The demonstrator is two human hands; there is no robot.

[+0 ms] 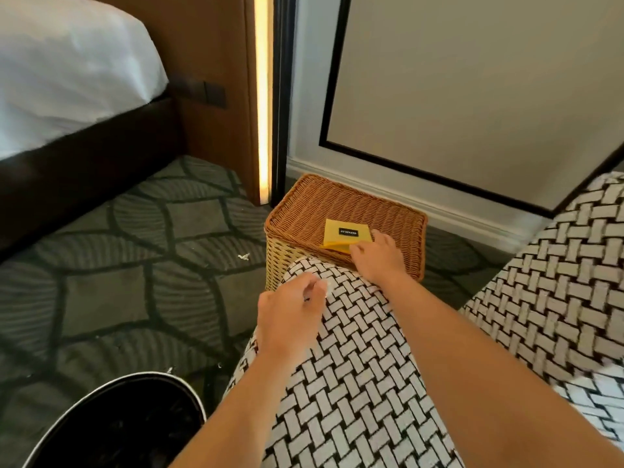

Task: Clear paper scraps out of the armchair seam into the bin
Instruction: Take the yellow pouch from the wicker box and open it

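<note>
The left hand (290, 312) is held over the front end of the armchair (354, 366) arm, which is covered in a black-and-white woven pattern. Its fingers (312, 288) are curled together. Something pale and blurred is seen at their tips, but whether a scrap is pinched there cannot be told.

The right hand (376, 256) is laid on the lid of a wicker basket (324, 204), which stands on the carpet (101, 265) just beyond the chair arm and near the wall. Its fingers are lightly bent and a little apart, and their tips touch the near edge of a yellow card (342, 233) lying on the lid.

One white scrap (243, 256) is seen on the carpet, left of the basket and well apart from both hands. The bin (111, 390), black inside with a bright rim, stands on the carpet at lower left, beside the chair arm and below the left forearm. A bed (67, 69) with white linen is seen at upper left.
</note>
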